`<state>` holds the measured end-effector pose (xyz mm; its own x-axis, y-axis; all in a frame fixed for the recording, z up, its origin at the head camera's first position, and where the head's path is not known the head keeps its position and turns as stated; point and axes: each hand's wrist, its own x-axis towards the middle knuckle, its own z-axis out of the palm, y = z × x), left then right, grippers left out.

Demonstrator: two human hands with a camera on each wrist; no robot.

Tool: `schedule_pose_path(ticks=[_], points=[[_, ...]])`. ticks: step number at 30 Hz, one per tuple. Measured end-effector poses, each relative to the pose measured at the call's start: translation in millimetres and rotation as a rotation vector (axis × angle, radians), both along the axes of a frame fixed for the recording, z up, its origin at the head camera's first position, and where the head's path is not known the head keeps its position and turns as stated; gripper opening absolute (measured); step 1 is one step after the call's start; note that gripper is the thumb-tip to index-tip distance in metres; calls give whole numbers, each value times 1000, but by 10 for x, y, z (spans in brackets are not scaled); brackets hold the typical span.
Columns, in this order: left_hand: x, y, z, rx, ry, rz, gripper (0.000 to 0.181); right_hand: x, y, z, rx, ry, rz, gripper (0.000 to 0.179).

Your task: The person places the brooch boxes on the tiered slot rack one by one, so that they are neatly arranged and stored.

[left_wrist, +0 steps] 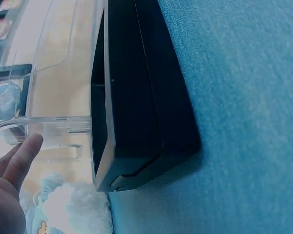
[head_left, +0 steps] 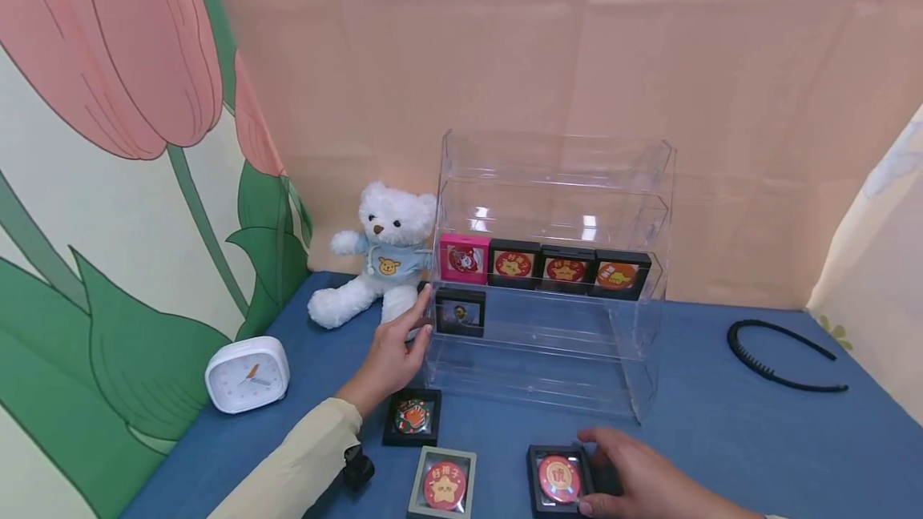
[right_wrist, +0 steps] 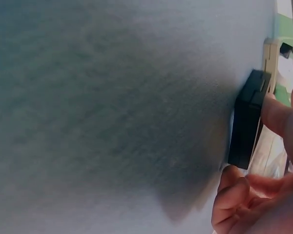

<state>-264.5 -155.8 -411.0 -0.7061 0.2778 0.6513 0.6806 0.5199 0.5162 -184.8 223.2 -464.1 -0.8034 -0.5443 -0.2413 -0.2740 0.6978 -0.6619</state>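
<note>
Edgewise, right fingers (head_left: 609, 440) gripping black case (head_left: 554, 509), gap (head_left: 501, 480) leftward

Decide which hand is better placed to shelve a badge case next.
Probably the right hand, which already touches a black badge case on the table; the left hand is up at the side of the clear rack.

This looks like a homely tabletop corner, whether a real home or a staged set being unclear: a blue cloth-covered table (head_left: 692, 415), a creased peach fabric backdrop (head_left: 541, 62) and a white tulip-printed hanging (head_left: 140, 207). A fluffy white teddy bear (head_left: 392, 251), a rounded white clock (head_left: 247, 379) and a clear plastic tiered display rack (head_left: 548, 331) lend a bedroom-desk look.
</note>
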Motion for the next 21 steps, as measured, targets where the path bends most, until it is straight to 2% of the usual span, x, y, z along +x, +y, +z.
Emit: schedule_pose_path(ticks=[1,4,8,12,14,16,18,21], points=[[2,1,-2,2,-3,-4,61,-23,57,-85,14,-4,2,65],[2,0,-7,10,-4,-14,60,-21,156,-188,-18,-33,1,64],[0,-2,-4,15,-7,-20,60,135,85,40,-109,-62,-29,61],[-5,-6,-2,11,-5,-16,60,290,-15,273,-134,-62,-60,55],[-4,-7,-1,14,0,-19,60,358,-39,331,-181,-29,-46,48],[-2,-7,-1,17,4,-20,59,412,-50,358,-255,48,-23,37],[1,-6,-1,16,5,-22,59,458,-60,373,-359,162,16,24],[-1,-8,-7,18,4,-23,59,484,-74,393,-433,316,40,12]])
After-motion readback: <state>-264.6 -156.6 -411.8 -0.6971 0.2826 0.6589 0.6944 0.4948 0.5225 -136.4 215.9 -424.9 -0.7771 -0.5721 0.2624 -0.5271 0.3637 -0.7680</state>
